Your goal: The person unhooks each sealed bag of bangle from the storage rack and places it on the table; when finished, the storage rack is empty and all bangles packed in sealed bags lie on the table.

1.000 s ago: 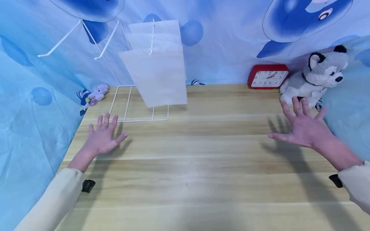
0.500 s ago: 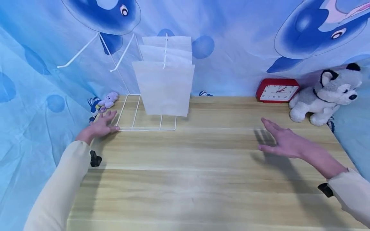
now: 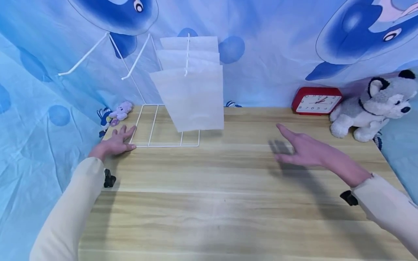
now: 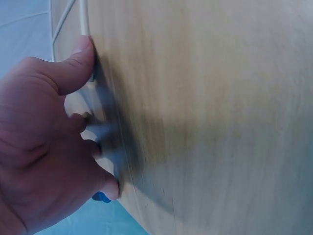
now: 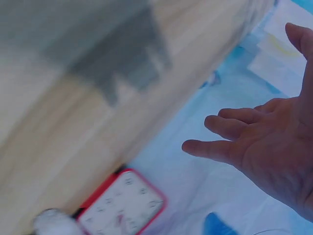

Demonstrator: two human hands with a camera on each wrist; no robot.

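Note:
A white wire rack (image 3: 151, 125) with long prongs stands at the back left of the wooden table. Thin white sheets (image 3: 192, 99) hang from its right prong, one behind another. My left hand (image 3: 115, 143) is at the front left corner of the rack's base. In the left wrist view the thumb (image 4: 78, 63) lies against the wire (image 4: 83, 19), the other fingers bent on the far side of the corner. My right hand (image 3: 305, 149) hovers over the right half of the table, fingers extended and thumb apart, holding nothing.
A red clock (image 3: 316, 101) stands at the back right beside a grey and white plush dog (image 3: 372, 107). A small purple plush toy (image 3: 121, 110) sits behind my left hand. A blue patterned cloth (image 3: 267, 54) hangs behind the table.
My left hand has come from above the table to the rack's front left corner. My right hand has turned sideways and moved left. The hanging sheets sway, and the head view has shifted.

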